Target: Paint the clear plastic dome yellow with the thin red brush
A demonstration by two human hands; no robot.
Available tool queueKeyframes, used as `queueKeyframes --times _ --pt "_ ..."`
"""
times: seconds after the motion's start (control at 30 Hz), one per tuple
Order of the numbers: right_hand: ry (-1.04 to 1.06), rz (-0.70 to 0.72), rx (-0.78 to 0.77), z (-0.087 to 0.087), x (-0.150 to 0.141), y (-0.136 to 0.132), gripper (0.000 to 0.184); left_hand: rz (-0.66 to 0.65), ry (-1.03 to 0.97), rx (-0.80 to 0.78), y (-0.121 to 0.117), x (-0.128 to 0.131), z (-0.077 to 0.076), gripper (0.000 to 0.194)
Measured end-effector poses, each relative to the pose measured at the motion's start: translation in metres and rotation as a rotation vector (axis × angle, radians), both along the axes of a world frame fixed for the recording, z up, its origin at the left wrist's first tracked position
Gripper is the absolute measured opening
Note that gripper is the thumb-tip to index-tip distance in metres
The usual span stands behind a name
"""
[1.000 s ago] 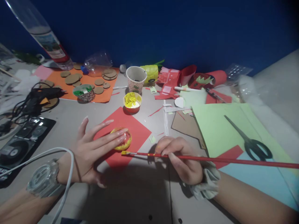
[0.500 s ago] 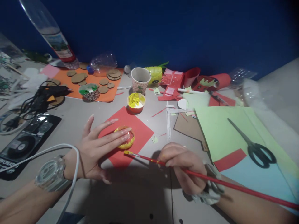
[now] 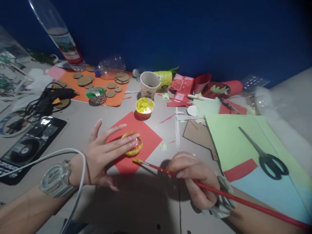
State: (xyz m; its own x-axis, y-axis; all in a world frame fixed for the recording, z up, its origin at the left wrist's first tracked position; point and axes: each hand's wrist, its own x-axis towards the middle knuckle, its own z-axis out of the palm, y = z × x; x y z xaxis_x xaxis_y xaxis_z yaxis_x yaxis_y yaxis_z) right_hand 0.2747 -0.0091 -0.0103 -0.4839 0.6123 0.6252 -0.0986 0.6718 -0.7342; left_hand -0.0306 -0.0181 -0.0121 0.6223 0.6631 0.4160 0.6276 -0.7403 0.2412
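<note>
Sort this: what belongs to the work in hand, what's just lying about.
Likely in use:
long red paintbrush in right hand
round clear yellow-rimmed piece under left hand
flat red paper sheet
red cup of yellow paint

Seemingly lying about:
black-handled scissors
tall clear plastic bottle
brown cardboard discs

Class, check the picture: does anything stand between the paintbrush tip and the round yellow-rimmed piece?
Nothing visible does: only red paper shows between the paintbrush tip and the round piece's near edge. Two fingers of the left hand cover part of its top.
</note>
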Motion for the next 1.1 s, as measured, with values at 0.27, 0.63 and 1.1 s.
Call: queueKeyframes --times 0.27,0.63,1.1 --pt "-0.034 0.016 0.026 0.004 0.002 0.002 0.030 -0.004 -0.005 -0.029 0.000 -0.001 0.000 0.087" --pt "0.049 0.003 -0.042 0.000 -0.001 -0.001 0.023 -0.002 0.010 -0.019 0.000 0.000 0.002 0.088" --pt "0.391 -0.202 -0.535 -0.003 -0.005 0.015 0.015 0.084 0.059 0.060 -0.007 -0.006 0.005 0.081"
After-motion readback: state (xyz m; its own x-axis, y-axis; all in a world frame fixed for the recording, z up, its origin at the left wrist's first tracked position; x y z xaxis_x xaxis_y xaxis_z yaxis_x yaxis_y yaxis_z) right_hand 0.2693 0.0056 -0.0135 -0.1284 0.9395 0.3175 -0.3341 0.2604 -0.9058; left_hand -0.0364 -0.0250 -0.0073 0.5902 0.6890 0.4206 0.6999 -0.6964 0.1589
